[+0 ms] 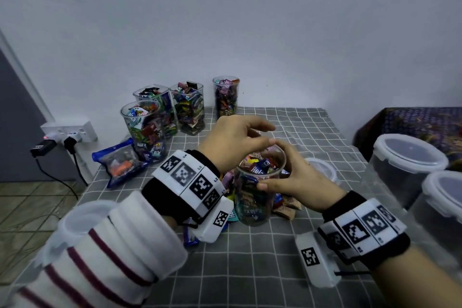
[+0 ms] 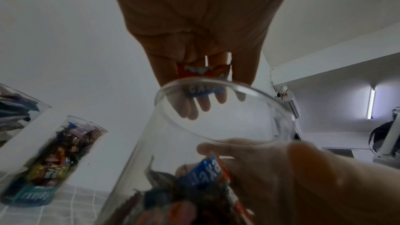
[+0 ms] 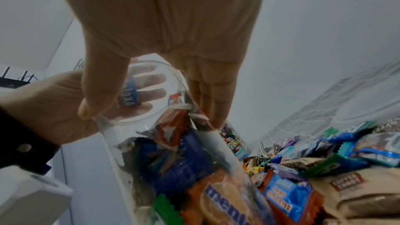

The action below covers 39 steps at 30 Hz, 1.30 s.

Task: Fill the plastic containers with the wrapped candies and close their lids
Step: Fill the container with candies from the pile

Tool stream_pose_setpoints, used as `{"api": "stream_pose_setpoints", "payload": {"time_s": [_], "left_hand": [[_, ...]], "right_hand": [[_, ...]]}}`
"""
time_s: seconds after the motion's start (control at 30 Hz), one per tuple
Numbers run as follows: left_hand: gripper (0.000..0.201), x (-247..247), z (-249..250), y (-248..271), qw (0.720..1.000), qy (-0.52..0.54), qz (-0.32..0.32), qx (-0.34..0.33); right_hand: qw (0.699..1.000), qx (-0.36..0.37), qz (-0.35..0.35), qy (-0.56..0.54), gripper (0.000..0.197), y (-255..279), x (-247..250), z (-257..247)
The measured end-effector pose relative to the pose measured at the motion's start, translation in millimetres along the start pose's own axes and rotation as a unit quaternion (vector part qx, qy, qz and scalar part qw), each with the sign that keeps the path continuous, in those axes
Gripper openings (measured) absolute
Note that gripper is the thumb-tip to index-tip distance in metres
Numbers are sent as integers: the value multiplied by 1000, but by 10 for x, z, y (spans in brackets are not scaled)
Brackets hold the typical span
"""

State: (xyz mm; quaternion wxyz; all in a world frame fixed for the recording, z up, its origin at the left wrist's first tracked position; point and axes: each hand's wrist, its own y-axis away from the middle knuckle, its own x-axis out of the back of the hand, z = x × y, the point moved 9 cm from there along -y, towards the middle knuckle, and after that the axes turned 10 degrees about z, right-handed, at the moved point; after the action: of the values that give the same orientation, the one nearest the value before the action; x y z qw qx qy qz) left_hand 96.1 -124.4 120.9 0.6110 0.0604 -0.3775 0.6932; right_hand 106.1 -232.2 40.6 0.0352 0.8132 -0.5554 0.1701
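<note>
Near the surface's middle, the clear container (image 1: 257, 182) is grasped at its rim by the right hand (image 1: 297, 177); candies (image 2: 203, 73) are pinched directly above by the left hand (image 1: 232, 140).

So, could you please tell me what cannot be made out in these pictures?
- Candies in the left hand: head view, hidden behind its knuckles; left wrist view shows only wrapper edges.
- Loose candy pile: head view, mostly hidden by the held container and both hands.
- Lid: head view, blurred, partly behind the sleeve.
</note>
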Motion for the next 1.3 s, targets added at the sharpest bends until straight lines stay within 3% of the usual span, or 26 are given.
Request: {"api": "stream_pose_setpoints", "payload": {"time_s": [0.2, 0.37, 0.5, 0.53, 0.6, 0.7, 0.83, 0.9, 1.0, 1.17, 1.3], "left_hand": [[17, 48, 4, 13, 996, 81, 37, 6], [17, 279, -133, 15, 993, 80, 85, 14], [21, 484, -326, 35, 995, 18, 85, 45], [23, 504, -389, 49, 996, -6, 72, 57], [30, 506, -551, 89, 993, -73, 31, 83], [45, 471, -806, 174, 975, -183, -40, 116], [77, 200, -1082, 356, 927, -304, -179, 127], [98, -2, -1247, 497, 899, -324, -258, 142], [125, -210, -1423, 652, 868, -336, -321, 174], [126, -408, -1453, 751, 842, -390, -343, 147], [112, -432, -1499, 743, 843, -408, -326, 126]], "right_hand": [[1000, -10, 9, 2, 99, -25, 10, 73], [999, -30, 21, 27, 109, 5, 6, 97], [995, -22, -7, 100, 101, 10, -6, 108], [990, -9, -19, 137, 96, 0, -6, 112], [971, 13, -44, 233, 105, -32, 2, 169], [924, 4, -64, 377, 107, -77, 82, 316], [870, -36, -97, 482, 109, -132, 136, 480], [853, -48, -117, 507, 109, -160, 103, 533], [833, -64, -151, 528, 108, -173, 13, 596], [807, -61, -167, 563, 88, -166, -95, 670], [828, -60, -154, 536, 64, -141, -100, 643]]}}
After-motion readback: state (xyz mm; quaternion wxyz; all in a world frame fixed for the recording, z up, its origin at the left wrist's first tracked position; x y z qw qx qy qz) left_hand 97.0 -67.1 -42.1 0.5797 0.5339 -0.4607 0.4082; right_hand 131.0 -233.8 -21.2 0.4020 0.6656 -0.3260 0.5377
